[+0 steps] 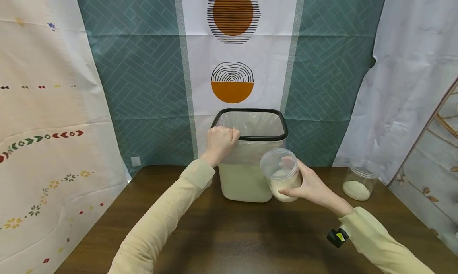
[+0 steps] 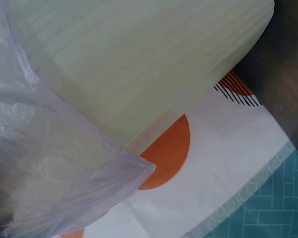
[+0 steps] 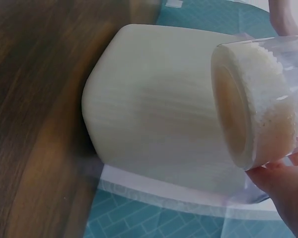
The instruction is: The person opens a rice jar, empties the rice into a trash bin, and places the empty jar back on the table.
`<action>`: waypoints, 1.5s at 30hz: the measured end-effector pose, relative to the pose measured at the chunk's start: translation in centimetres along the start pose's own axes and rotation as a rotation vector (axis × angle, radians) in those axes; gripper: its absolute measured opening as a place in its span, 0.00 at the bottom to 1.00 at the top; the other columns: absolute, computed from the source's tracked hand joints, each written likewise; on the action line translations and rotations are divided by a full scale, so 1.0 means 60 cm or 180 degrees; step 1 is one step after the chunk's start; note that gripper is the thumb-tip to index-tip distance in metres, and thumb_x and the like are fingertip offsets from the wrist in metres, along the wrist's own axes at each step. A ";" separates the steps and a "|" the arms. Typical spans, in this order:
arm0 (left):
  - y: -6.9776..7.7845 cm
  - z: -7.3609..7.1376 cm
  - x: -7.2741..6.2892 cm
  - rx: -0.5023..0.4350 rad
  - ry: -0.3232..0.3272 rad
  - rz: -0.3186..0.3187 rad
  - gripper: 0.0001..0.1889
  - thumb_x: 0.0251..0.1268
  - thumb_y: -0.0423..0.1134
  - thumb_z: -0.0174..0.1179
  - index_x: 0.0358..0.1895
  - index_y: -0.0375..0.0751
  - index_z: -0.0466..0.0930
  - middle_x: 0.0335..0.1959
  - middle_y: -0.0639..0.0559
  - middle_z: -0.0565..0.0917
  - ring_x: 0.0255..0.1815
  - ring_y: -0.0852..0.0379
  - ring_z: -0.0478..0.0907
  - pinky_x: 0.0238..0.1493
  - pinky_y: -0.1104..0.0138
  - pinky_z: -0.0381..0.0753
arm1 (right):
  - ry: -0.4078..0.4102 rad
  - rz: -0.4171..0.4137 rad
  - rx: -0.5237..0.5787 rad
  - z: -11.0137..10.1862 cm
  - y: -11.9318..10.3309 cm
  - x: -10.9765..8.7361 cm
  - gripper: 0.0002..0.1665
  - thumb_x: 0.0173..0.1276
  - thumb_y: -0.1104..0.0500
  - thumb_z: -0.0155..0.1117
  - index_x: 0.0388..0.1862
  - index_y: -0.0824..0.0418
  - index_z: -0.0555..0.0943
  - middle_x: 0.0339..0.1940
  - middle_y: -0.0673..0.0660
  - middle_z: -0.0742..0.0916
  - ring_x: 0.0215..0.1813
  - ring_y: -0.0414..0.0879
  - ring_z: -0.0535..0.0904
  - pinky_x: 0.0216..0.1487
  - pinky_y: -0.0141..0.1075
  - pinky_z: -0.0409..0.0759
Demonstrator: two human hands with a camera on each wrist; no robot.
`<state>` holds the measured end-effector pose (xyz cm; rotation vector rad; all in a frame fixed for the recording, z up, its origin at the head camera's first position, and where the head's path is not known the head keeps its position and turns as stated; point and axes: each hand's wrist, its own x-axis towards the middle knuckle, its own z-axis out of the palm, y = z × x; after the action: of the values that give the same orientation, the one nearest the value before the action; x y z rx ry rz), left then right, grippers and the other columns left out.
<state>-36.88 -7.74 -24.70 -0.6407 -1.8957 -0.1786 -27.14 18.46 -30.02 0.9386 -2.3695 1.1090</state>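
A pale trash bin [image 1: 243, 186] with a black rim and a clear plastic liner [image 1: 250, 125] stands on the table. My left hand [image 1: 221, 144] is curled in a fist over the rim's front left corner and grips it there. In front of the bin's right side, my right hand [image 1: 310, 186] holds a clear plastic jar [image 1: 282, 186], thumb and fingers around its side. White rice-like grains fill the jar's lower part [image 3: 260, 99]. The jar leans slightly, its round top toward the bin. In the left wrist view only the bin's wall [image 2: 114, 64] and loose liner [image 2: 64, 148] appear.
A second clear jar [image 1: 361, 180] with pale grains at its bottom stands at the table's right side. The dark wooden table [image 1: 232, 238] ends at patterned cloth hangings [image 1: 150, 87] behind and at both sides. A black wrist device [image 1: 337, 237] sits at my right cuff.
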 end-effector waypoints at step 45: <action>0.076 0.005 0.021 -0.0555 -0.0373 0.0363 0.13 0.65 0.35 0.46 0.28 0.37 0.80 0.35 0.44 0.74 0.35 0.48 0.69 0.33 0.61 0.70 | 0.0052 -0.0231 -0.0191 -0.013 0.031 -0.010 0.46 0.37 0.57 0.79 0.57 0.62 0.67 0.45 0.52 0.76 0.45 0.45 0.71 0.44 0.38 0.68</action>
<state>-35.17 -3.32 -24.45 -0.8920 -1.9636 -0.2392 -27.99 20.23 -30.88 0.9826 -2.3229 1.0089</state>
